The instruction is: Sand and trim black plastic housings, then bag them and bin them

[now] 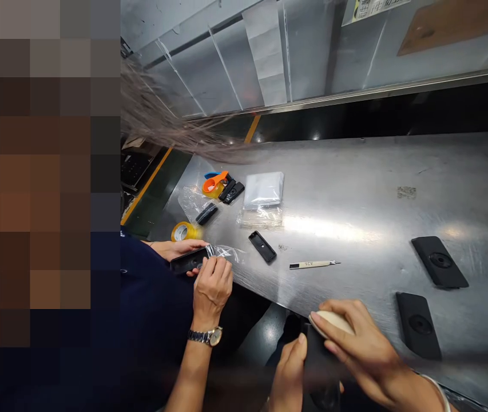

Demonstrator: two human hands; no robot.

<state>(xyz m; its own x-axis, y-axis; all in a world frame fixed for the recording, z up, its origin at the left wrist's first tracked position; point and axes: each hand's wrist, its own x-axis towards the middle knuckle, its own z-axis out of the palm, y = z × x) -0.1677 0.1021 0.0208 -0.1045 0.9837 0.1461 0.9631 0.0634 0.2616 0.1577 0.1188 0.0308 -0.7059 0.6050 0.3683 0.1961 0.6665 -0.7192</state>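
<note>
At the lower middle, my left hand (289,375) grips a black part (318,366) below the table's front edge. My right hand (361,343) holds a cream-coloured rounded pad (334,321) against the upper end of that part. Two black covers with round centres lie to the right, one farther back (440,261) and one nearer (419,325). A pale-handled knife (312,265) lies on the metal table (355,212), with a small black tray-like piece (262,247) to its left.
A co-worker at the left, wearing a watch (206,336), holds a black shell (187,261) and clear film. Beyond are a yellow tape roll (183,231), an orange tape dispenser (215,182) and stacked plastic bags (263,191). A shelf (312,57) overhangs the back.
</note>
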